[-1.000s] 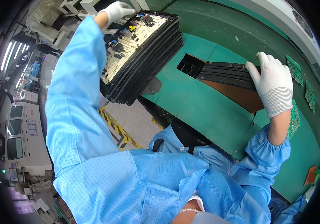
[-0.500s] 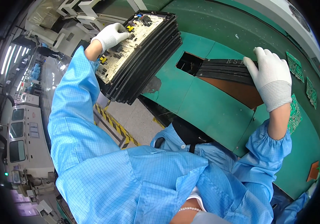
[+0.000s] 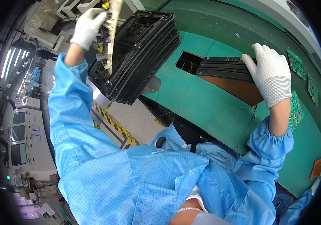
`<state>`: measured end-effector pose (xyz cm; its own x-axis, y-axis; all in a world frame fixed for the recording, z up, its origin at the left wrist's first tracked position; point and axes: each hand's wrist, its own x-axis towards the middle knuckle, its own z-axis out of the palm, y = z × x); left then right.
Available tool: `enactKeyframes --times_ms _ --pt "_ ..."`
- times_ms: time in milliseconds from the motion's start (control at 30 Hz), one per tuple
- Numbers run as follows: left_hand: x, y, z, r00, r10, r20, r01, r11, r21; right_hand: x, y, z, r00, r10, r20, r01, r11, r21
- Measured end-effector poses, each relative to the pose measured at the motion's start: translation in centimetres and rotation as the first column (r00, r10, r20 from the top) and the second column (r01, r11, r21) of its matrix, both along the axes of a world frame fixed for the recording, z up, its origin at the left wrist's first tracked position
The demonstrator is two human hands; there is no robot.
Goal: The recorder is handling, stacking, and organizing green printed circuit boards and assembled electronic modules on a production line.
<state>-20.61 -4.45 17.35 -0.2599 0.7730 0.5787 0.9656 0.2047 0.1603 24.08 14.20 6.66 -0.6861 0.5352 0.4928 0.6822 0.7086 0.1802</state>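
My left hand (image 3: 87, 29), in a white knit glove, grips a cream-coloured circuit board (image 3: 112, 39) by its edge area. The board is tipped steeply, with black and yellow components on its left face. Beneath and beside it, a tall stack of black frame-like trays (image 3: 151, 50) shows the top tray's dark ribbed inside. On the right, my gloved right hand (image 3: 272, 73) is at the right end of a lower stack of black trays (image 3: 224, 69), thumb on the near side and fingers over the far side. Its fingertips are partly hidden.
The green bench (image 3: 201, 103) has a rectangular cut-out (image 3: 187, 62) left of the lower stack. A brown panel (image 3: 237, 88) lies under that stack. Several green circuit boards (image 3: 296, 64) lie at the far right. Yellow-black floor tape (image 3: 113, 122) and machines (image 3: 25, 138) are on the left.
My left hand has lifted the cream circuit board off the top tray, moving up and left and tipping it on edge. The right hand has barely moved.
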Motion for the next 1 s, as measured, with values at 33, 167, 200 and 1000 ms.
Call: enactKeyframes --times_ms 33,167,200,1000 --pt "0.5 -0.2 0.6 0.968 -0.092 0.232 0.076 0.994 0.079 0.0 0.0 -0.1 1.0 -0.007 0.008 0.007 1.0 -0.003" --pt "-0.7 -4.6 2.2 0.364 -0.546 0.755 0.387 0.826 0.41 0.2 -0.5 0.4 1.0 0.005 0.001 -0.005 1.0 -0.016" --pt "0.8 -4.8 1.9 0.031 -0.619 0.785 0.548 0.668 0.504 0.3 -0.5 0.4 1.0 0.002 -0.002 -0.002 1.0 -0.014" --pt "15.1 -2.6 -14.9 -0.42 -0.458 0.784 0.268 0.763 0.589 -6.0 -6.9 -4.5 0.662 0.133 -0.737 -0.692 -0.27 -0.67"
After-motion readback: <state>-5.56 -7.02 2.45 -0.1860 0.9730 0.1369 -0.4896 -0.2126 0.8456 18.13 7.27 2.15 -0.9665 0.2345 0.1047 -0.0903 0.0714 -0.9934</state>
